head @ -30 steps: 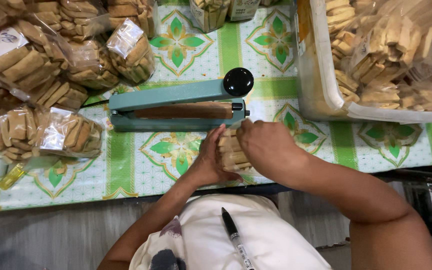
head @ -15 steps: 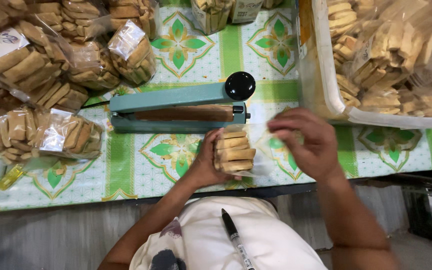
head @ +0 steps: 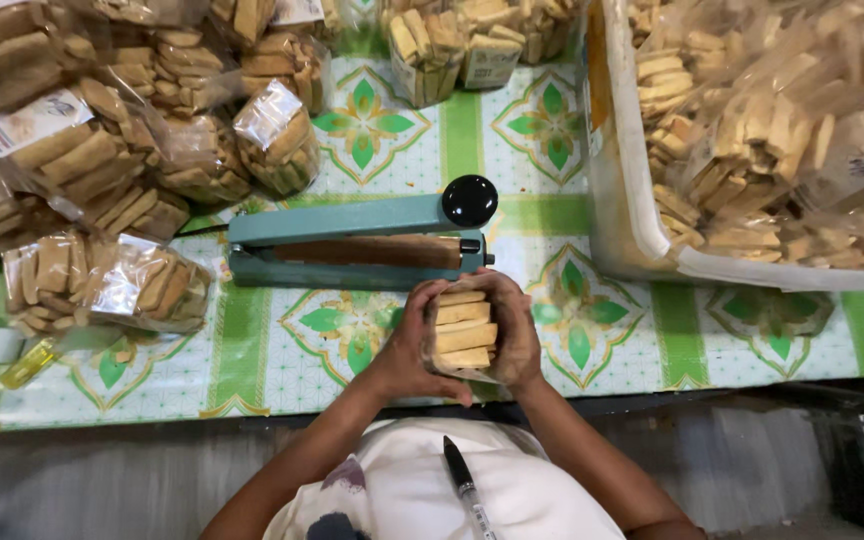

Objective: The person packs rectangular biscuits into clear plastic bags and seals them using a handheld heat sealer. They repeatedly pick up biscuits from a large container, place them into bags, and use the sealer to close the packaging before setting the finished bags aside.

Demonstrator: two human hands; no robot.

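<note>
- Right now both my hands are clamped on one clear bag of biscuits [head: 464, 338]: left hand [head: 414, 345] cups its left side, right hand [head: 515, 335] wraps its right side, fingers curled over the top end.
- Bag sits just in front of the heat sealer [head: 357, 248], at the sealer's right end, under the black knob [head: 469, 199]; top of the bag touches or nearly touches the sealer's front edge, can't tell which.
- Key relation: the sealer's long axis runs left-right across the counter [head: 272, 350]; the bag's long axis runs toward the sealer, so roughly square to the bar. Biscuits inside lie stacked crosswise, parallel to the sealer.
- Both hands equally close to the sealer; right hand is the one nearer the knob.
- Sealer arm looks down, brown strip along its top.
- Left of the sealer: pile of filled clear bags [head: 102, 170], shiny, tan biscuits inside, several with a white rectangular label up top. One more filled bag [head: 112, 290] just off the sealer's left end.
- Behind the sealer: smaller filled bags [head: 452, 45] standing at the far edge, one with a pale label.
- Right of the sealer: big translucent tub [head: 642, 240], heaped with bagged and loose biscuits.
- Counter cloth: white with green stripes and green-orange flower tiles.
- Near me, below the bag: black pen [head: 464, 485] clipped at my shirt front.
</note>
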